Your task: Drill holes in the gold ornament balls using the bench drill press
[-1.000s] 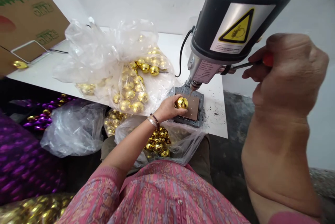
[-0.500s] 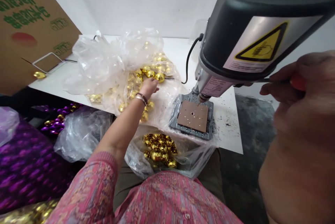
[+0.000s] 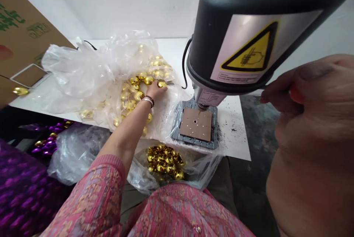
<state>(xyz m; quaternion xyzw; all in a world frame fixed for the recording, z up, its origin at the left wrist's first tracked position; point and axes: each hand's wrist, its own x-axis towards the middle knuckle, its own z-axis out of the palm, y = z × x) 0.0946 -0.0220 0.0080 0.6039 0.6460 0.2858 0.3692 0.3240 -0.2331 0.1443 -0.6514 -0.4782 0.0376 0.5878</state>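
Observation:
My left hand (image 3: 156, 91) reaches over the mouth of a clear plastic bag (image 3: 96, 71), its fingers closed round a shiny gold ball (image 3: 162, 85). More gold balls (image 3: 131, 95) lie in and on that bag beside the hand. At the right, my right hand (image 3: 318, 93) is wrapped round the feed handle of a drill press, whose red knob (image 3: 297, 95) shows between the fingers. The black bench drill press (image 3: 238, 37) stands over a brown square block (image 3: 196, 124) with a small hole in its middle. Its bit hangs above the block, partly hidden by the head.
An open plastic bag of gold balls (image 3: 164, 161) hangs at my lap. Dark shavings dot the white table (image 3: 239, 133). A cardboard box (image 3: 27, 45) stands at the left, with purple balls (image 3: 47, 146) and a crumpled plastic bag (image 3: 77, 152) below. A black cable (image 3: 184, 67) runs behind the drill press.
The view has shifted, so the drill press looks larger and farther left. My left hand has closed on a gold ball at the bag; my right hand stays on the handle.

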